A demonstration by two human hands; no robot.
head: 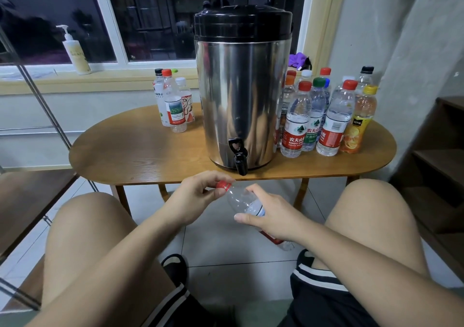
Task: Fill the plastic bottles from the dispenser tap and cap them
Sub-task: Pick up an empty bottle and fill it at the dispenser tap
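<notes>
At lower centre, the right hand (272, 220) clamped its grip round a tilted clear bottle (239, 199). The left hand (194, 197) pinched the red cap (224, 185) in its grip, below the dispenser tap (240, 160).

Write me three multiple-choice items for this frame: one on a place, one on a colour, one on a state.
1. Where is the held bottle?
A. on the windowsill
B. in front of the table edge, in both hands
C. on the floor

2. What colour is its cap?
A. green
B. yellow
C. red

3. Where is the cap?
A. on the bottle's neck
B. off, lying on the table
C. off, lying on the floor

Answers: 1 B, the right hand grips its body short of the table edge; 2 C, the cap shows red; 3 A, the left hand pinches it on the neck.
</notes>
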